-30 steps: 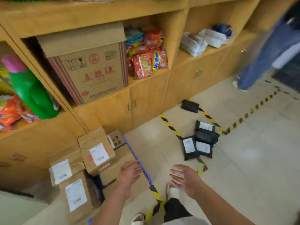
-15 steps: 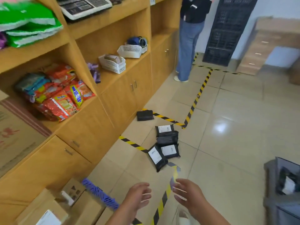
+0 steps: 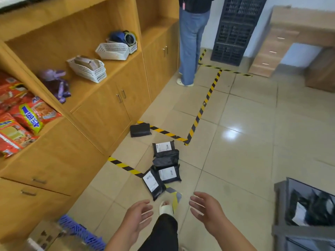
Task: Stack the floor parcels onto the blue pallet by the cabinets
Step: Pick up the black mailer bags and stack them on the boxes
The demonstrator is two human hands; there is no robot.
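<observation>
Several black plastic parcels lie on the tiled floor ahead of me: a cluster with white labels showing, and a single unlabelled one nearer the cabinets. The blue pallet shows only as a corner at the bottom left, with a cardboard box on it. My left hand and my right hand hover empty in front of me, fingers relaxed, short of the nearest parcel.
Wooden cabinets run along the left, shelves holding white baskets and snack packs. Another person stands by the far cabinet. A grey bin with dark bags sits at the right. Yellow-black tape marks the floor.
My view has swung right, away from the boxes on the pallet and toward the black parcels. Both empty hands came along and spread slightly apart.
</observation>
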